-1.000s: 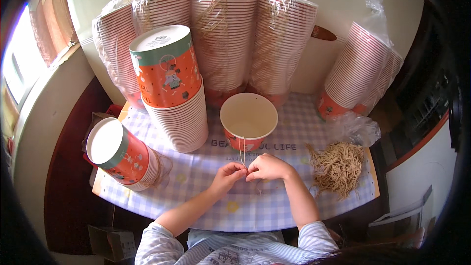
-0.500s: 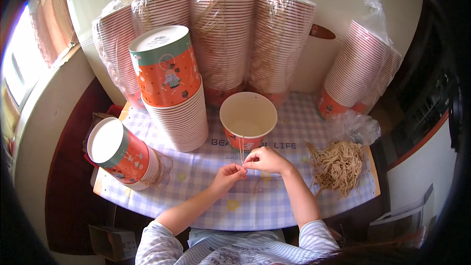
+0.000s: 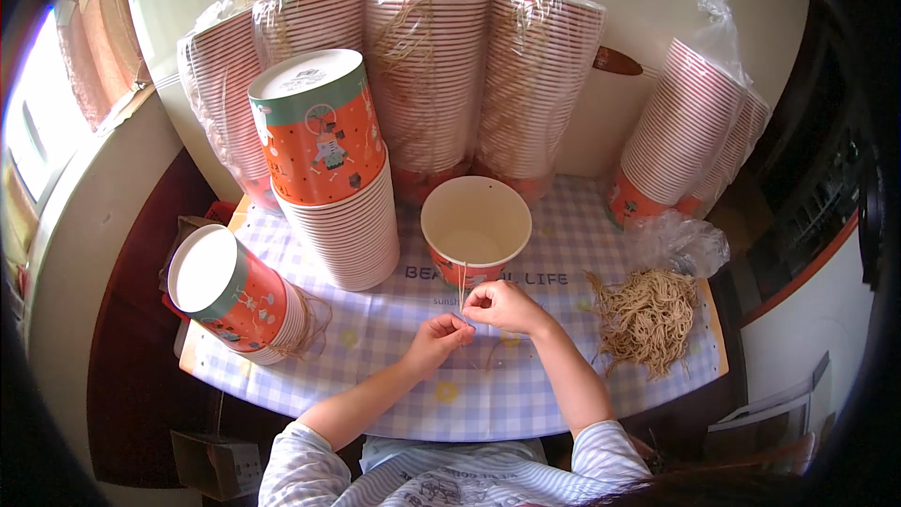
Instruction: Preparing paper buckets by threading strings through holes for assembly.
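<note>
An upright paper bucket [image 3: 477, 216], white inside and orange-red outside, stands open in front of me. From its near rim a thin pale string [image 3: 463, 284] hangs down to my fingers. My right hand [image 3: 507, 307] pinches the string just below the bucket's front. Close beside it, slightly lower and to the left, is my left hand [image 3: 441, 338], thumb and fingertips pressed together. The string's end is too fine to follow there. At the right lies a pile of tan strings [image 3: 648, 319].
A tall stack of nested buckets [image 3: 338, 225] stands upside down at left. Nearer, a short tilted stack [image 3: 249, 296] has loose strings hanging from it. Plastic-wrapped bucket stacks [image 3: 427, 75] line the back, another wrapped pair [image 3: 676, 131] is at right. A crumpled plastic bag [image 3: 680, 242] touches the string pile.
My right hand has shifted slightly left and up, and a small gap has opened between it and my left fingertips. The bucket has stayed in place.
</note>
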### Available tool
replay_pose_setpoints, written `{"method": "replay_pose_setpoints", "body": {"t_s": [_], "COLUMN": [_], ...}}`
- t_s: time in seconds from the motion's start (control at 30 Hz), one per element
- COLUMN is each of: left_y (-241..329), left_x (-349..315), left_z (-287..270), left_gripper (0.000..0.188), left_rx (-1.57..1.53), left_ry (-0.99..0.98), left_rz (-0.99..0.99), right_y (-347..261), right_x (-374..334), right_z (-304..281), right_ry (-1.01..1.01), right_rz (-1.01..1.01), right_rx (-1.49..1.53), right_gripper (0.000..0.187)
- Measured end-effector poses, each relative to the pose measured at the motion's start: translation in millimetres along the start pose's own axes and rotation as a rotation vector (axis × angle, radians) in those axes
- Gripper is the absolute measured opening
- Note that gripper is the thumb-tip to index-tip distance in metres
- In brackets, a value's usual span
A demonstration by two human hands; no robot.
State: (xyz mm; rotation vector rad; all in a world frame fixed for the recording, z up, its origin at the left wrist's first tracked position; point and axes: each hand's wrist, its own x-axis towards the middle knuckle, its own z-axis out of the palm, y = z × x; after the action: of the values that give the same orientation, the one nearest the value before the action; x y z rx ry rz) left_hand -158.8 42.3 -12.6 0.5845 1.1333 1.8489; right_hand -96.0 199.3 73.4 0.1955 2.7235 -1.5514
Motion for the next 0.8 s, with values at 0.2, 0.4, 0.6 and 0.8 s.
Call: {"method": "replay_pose_setpoints", "body": {"t_s": [0.2,0.4,0.6,0.8], "left_y": [3,1,3,5], "left_x": [0,1,0,-1], "left_z": [1,1,3,5], "left_gripper": [0.008,0.008,0.008,0.008], "left_rx": [-0.007,-0.01,-0.003,-0.006], "left_ry": [0.015,0.021,0.025,0.016], "left_rz": [-0.026,-0.017,-0.021,-0.003], "right_y": [-7,-9,-7,-4], "right_x": [-3,-5,-2,0], "right_z": [-7,-11,-5,4], "right_ry": [-0.025,-0.103,-0.058,0.008], "right_rz": [0.03,0.045,0.033,0.013], "right_rx": [0.047,-0.06,-0.078,-0.075], "right_gripper": [0.019,0.022,0.022,0.019]}}
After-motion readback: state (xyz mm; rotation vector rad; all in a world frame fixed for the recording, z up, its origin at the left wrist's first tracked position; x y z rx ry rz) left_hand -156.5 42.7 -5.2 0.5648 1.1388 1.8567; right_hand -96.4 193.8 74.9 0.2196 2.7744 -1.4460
